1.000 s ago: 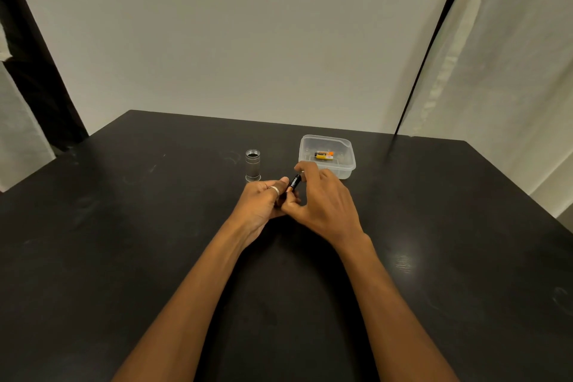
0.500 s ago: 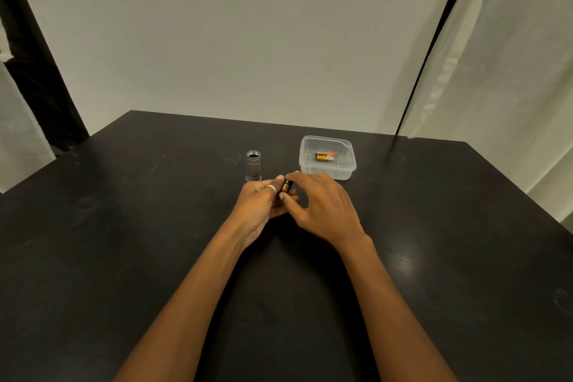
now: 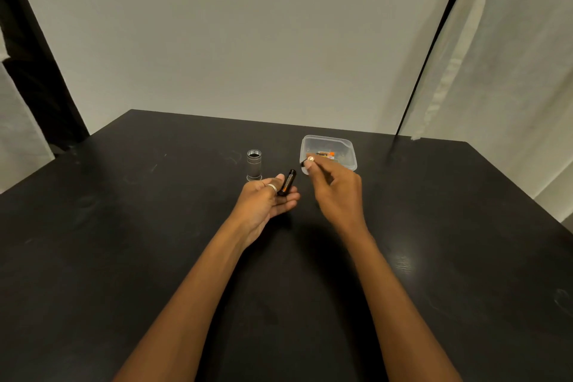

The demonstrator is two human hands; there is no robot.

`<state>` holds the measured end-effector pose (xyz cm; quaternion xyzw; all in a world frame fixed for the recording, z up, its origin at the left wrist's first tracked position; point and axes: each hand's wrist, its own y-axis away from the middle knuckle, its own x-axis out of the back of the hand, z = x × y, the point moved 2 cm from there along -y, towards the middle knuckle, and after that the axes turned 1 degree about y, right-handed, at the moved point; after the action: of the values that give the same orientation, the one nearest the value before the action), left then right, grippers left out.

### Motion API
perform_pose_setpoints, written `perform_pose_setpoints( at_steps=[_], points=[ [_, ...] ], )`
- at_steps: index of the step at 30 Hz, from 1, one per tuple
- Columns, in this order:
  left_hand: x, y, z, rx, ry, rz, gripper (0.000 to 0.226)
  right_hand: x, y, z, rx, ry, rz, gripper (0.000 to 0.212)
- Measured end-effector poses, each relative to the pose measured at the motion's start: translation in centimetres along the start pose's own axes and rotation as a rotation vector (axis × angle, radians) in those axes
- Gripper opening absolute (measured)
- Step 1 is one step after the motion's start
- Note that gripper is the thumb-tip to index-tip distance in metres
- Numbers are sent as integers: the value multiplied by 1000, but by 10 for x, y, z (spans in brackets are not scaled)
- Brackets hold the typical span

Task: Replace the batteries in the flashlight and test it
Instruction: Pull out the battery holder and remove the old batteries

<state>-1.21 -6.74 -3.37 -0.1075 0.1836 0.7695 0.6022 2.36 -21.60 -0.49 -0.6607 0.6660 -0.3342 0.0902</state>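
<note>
Head view: black table (image 3: 124, 257) meets pale wall (image 3: 279, 56); left hand (image 3: 263, 201) grips battery (image 3: 287, 182), right hand (image 3: 338, 192) pinches shiny piece (image 3: 310, 159).

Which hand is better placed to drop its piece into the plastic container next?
Right, probably: the right hand pinches a small shiny-tipped piece at the container rim, while the left hand holds a black cylinder farther off, near the silver tube.

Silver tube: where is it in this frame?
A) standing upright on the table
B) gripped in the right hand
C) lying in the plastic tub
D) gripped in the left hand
A: the tube stands upright on the table, open end up, left of the tub. The left hand holds a dark cylinder, and the right hand pinches a small item.
</note>
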Motion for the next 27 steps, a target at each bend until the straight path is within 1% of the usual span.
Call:
perform_pose_setpoints(
  at_steps=[4,6,9,14,18,19,23,27],
  points=[
    [0,1,2,10,2,1,24,13,-8,12,-227,-185,142,19],
    [0,1,2,12,1,4,22,19,-9,17,-296,-175,189,18],
    [0,0,2,21,4,13,22,26,-10,23,-357,-78,195,15],
    [0,1,3,39,-1,15,23,35,-14,37,-407,198,117,19],
    [-1,1,3,46,3,18,22,44,-12,44,-477,474,-67,20],
    [-1,0,3,48,0,18,22,45,-11,45,-496,501,-99,20],
    [0,0,2,53,-7,19,24,41,-8,50,-556,548,-186,33],
    [1,0,3,57,-13,20,27,40,-9,48,-582,568,-209,30]
  ],
)
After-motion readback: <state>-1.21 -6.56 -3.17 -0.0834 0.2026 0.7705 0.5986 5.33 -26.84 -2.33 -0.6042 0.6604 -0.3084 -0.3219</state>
